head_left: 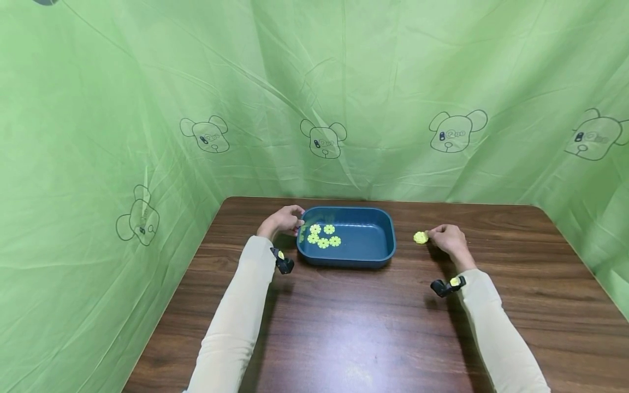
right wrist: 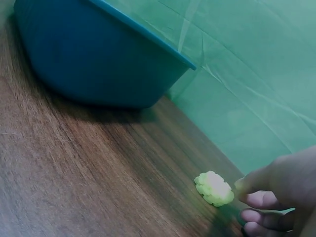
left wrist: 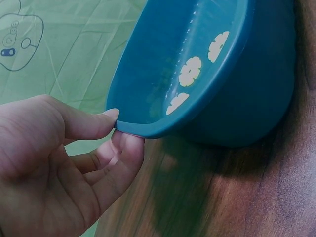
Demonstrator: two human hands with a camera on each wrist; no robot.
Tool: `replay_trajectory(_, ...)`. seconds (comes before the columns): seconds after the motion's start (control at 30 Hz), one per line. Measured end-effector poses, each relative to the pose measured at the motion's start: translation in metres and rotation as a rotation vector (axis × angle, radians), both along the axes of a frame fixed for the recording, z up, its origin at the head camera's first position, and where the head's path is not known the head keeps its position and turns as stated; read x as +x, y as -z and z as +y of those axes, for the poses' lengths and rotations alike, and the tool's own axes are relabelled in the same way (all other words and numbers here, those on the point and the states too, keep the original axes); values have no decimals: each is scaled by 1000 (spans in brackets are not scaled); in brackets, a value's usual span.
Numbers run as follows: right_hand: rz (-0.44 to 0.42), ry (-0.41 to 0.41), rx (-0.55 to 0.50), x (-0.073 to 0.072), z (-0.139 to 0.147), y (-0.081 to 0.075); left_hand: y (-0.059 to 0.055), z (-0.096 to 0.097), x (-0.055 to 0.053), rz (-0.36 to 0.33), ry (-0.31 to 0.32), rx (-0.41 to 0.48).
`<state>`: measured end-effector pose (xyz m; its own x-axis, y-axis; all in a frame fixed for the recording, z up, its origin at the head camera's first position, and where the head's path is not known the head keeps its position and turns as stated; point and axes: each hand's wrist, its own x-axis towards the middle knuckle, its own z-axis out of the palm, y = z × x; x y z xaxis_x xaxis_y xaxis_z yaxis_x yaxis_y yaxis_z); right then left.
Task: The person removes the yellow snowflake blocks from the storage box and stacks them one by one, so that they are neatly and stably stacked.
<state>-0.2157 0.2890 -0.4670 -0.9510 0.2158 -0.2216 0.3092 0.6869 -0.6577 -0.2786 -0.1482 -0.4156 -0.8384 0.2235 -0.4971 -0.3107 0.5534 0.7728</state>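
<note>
My left hand (head_left: 285, 219) pinches the left rim of a blue rectangular basin (head_left: 346, 263); in the left wrist view the thumb (left wrist: 106, 121) lies on top of the rim and bent fingers are below it. Several yellow flower-shaped pieces (head_left: 322, 243) lie flat inside, toward the basin's left end. To the right of the basin, a small stack of the same yellow flower pieces (right wrist: 214, 188) rests on the table. Beside that stack is my right hand (head_left: 448, 238), its thumb and fingers half bent, with the thumb tip (right wrist: 240, 184) very near the stack's edge. I see nothing between them.
The dark wooden table (head_left: 334, 316) has its back edge just behind the basin. A green curtain (head_left: 383, 164) with bear-face drawings hangs behind and on both sides. Each wrist carries a small black camera (head_left: 444, 287).
</note>
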Motion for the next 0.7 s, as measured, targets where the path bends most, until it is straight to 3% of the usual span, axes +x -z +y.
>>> replay_trajectory(0.13, -4, 29, -25, 2, -2, -3, -1, 0, 0, -2, -2, -1)
replay_trajectory(0.33, 62, 39, -31, 5, -6, -14, -2, 0, 1, 1, 1, -2)
replay_trajectory(0.7, 139, -53, -31, -1, -22, -36, -3, 0, 2, 3, 5, -14)
